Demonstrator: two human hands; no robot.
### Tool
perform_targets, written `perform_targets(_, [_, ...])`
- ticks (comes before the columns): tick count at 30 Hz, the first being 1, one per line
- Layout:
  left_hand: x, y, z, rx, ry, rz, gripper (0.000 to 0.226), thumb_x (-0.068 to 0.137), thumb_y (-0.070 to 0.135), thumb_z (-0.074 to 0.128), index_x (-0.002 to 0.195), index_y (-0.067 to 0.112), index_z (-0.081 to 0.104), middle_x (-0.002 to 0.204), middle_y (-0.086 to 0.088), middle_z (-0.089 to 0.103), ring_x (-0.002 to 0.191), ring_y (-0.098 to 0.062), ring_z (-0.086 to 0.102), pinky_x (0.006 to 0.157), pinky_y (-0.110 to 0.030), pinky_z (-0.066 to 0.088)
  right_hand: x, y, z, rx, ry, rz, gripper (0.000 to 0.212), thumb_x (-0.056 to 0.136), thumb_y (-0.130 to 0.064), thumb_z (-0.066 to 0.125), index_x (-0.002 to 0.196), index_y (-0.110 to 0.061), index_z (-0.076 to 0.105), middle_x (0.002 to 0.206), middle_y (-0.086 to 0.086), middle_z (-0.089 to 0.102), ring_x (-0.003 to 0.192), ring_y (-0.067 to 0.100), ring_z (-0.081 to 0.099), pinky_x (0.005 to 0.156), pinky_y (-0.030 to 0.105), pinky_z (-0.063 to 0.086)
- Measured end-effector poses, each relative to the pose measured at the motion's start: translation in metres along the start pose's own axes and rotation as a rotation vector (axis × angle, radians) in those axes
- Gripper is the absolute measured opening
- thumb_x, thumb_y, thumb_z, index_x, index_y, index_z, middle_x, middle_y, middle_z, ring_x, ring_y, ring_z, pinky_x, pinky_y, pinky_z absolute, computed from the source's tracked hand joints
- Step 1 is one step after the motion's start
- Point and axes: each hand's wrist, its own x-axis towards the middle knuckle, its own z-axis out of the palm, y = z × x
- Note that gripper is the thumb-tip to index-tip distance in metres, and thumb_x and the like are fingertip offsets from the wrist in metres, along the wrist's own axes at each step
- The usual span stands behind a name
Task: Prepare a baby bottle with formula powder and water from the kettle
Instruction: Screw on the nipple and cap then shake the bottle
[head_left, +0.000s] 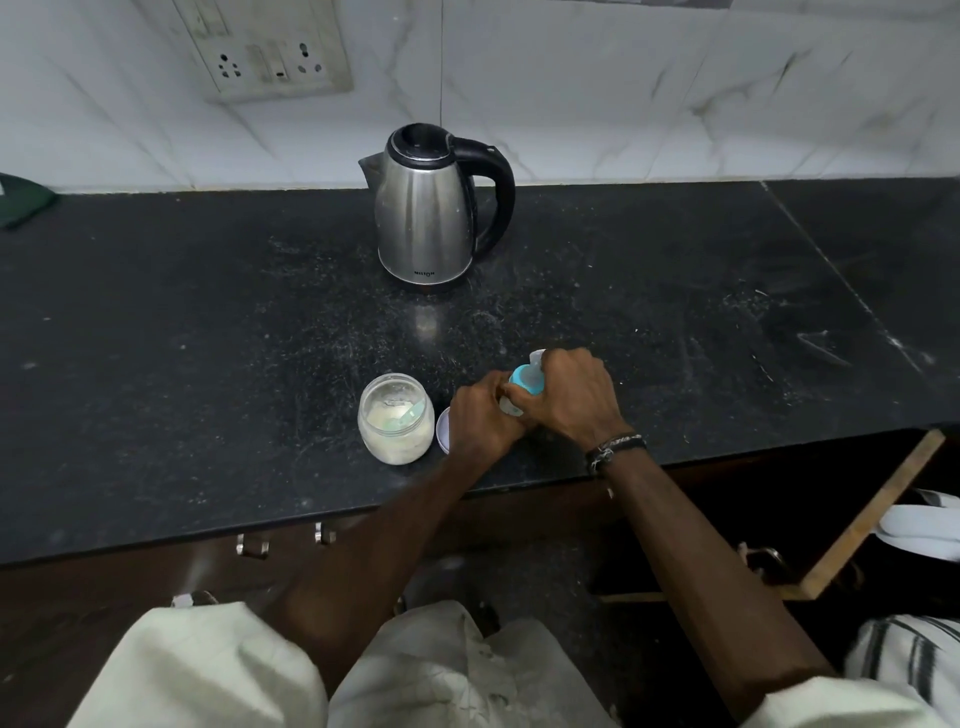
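Observation:
The baby bottle (524, 383) with its blue collar and clear teat stands near the front edge of the black counter (208, 338). My right hand (571, 397) wraps over the blue collar from the right. My left hand (480, 418) grips the bottle's lower body, which is mostly hidden by both hands. To the left stands an open clear jar of white formula powder (396, 425) with a pale green scoop (402, 420) lying inside. The jar's lid (443, 430) lies between jar and left hand. A steel kettle (428, 213) with a black handle and closed lid stands at the back.
A wall socket panel (270, 57) sits on the tiled wall above the kettle. A dark green object (21, 200) lies at the counter's far left. An open wooden drawer (862, 525) juts out below the counter on the right, with white cloth (924, 525) in it.

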Motion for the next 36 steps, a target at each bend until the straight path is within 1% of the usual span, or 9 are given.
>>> perform_targets(3, [0.000, 0.001, 0.001, -0.021, 0.006, -0.001, 0.054, 0.065, 0.035, 0.090, 0.110, 0.014, 0.070, 0.099, -0.002, 0.077, 0.091, -0.017, 0.071, 0.081, -0.031, 0.054, 0.009, 0.008, -0.002, 0.020, -0.045, -0.077, 0.053, 0.080, -0.059, 0.063, 0.096, -0.009, 0.069, 0.090, 0.010, 0.071, 0.086, 0.026, 0.066, 0.076, 0.038, 0.054])
perform_targets(6, [0.000, 0.002, 0.003, -0.023, 0.024, -0.001, 0.051, 0.064, 0.035, 0.090, 0.105, 0.013, 0.071, 0.094, -0.003, 0.077, 0.086, -0.017, 0.071, 0.078, -0.037, 0.056, 0.013, 0.015, -0.006, 0.011, -0.080, -0.160, 0.061, 0.073, -0.067, 0.055, 0.090, -0.010, 0.070, 0.085, 0.006, 0.072, 0.079, 0.023, 0.065, 0.070, 0.032, 0.049])
perform_targets(13, [0.002, 0.000, 0.005, -0.018, 0.033, 0.014, 0.048, 0.062, 0.033, 0.091, 0.101, 0.012, 0.071, 0.092, -0.003, 0.076, 0.084, -0.018, 0.071, 0.076, -0.036, 0.056, 0.016, 0.021, -0.011, 0.082, -0.054, -0.263, 0.047, 0.076, -0.052, 0.075, 0.085, -0.006, 0.073, 0.083, 0.008, 0.075, 0.071, 0.021, 0.068, 0.066, 0.035, 0.054])
perform_targets(19, [0.002, 0.001, 0.004, -0.050, 0.012, 0.011, 0.053, 0.062, 0.042, 0.085, 0.103, 0.010, 0.071, 0.095, -0.005, 0.076, 0.086, -0.019, 0.071, 0.079, -0.034, 0.055, 0.020, 0.024, -0.013, 0.095, -0.068, -0.310, 0.049, 0.074, -0.059, 0.070, 0.079, -0.010, 0.071, 0.075, 0.002, 0.072, 0.063, 0.016, 0.063, 0.060, 0.033, 0.050])
perform_targets(22, [0.002, 0.001, 0.004, -0.060, 0.006, 0.007, 0.057, 0.060, 0.047, 0.079, 0.103, 0.011, 0.072, 0.095, -0.005, 0.077, 0.087, -0.019, 0.071, 0.081, -0.037, 0.057, 0.022, 0.026, -0.013, 0.105, -0.082, -0.332, 0.056, 0.073, -0.067, 0.062, 0.078, -0.012, 0.069, 0.074, 0.000, 0.070, 0.063, 0.016, 0.061, 0.060, 0.032, 0.047])
perform_targets(24, [0.004, -0.001, 0.004, -0.057, -0.010, 0.008, 0.057, 0.062, 0.046, 0.081, 0.106, 0.011, 0.072, 0.098, -0.005, 0.077, 0.090, -0.019, 0.071, 0.084, -0.040, 0.057, 0.024, 0.027, -0.013, 0.101, -0.097, -0.354, 0.057, 0.074, -0.067, 0.063, 0.081, -0.012, 0.069, 0.075, 0.000, 0.070, 0.064, 0.016, 0.061, 0.061, 0.032, 0.046])
perform_targets(28, [0.005, -0.003, 0.003, -0.061, -0.024, 0.011, 0.065, 0.059, 0.053, 0.078, 0.109, 0.012, 0.071, 0.102, -0.005, 0.076, 0.094, -0.019, 0.071, 0.087, -0.040, 0.056, 0.028, 0.029, -0.017, 0.104, -0.140, -0.410, 0.047, 0.078, -0.054, 0.075, 0.092, -0.009, 0.072, 0.086, 0.002, 0.073, 0.074, 0.015, 0.065, 0.068, 0.032, 0.052])
perform_targets(33, [0.005, -0.006, 0.003, -0.054, -0.027, 0.036, 0.061, 0.062, 0.047, 0.083, 0.109, 0.011, 0.070, 0.103, -0.006, 0.076, 0.093, -0.020, 0.071, 0.085, -0.042, 0.057, 0.034, 0.028, -0.029, 0.118, -0.305, -0.448, 0.039, 0.078, -0.044, 0.077, 0.102, -0.013, 0.073, 0.097, -0.002, 0.071, 0.082, 0.012, 0.064, 0.075, 0.037, 0.054])
perform_targets(36, [0.005, -0.008, 0.003, -0.060, -0.029, 0.041, 0.058, 0.062, 0.046, 0.085, 0.108, 0.013, 0.070, 0.101, -0.003, 0.076, 0.091, -0.016, 0.071, 0.083, -0.043, 0.058, 0.036, 0.024, -0.039, 0.001, -0.381, -0.408, 0.042, 0.077, -0.047, 0.076, 0.107, -0.017, 0.072, 0.098, -0.003, 0.069, 0.086, 0.013, 0.061, 0.071, 0.030, 0.048])
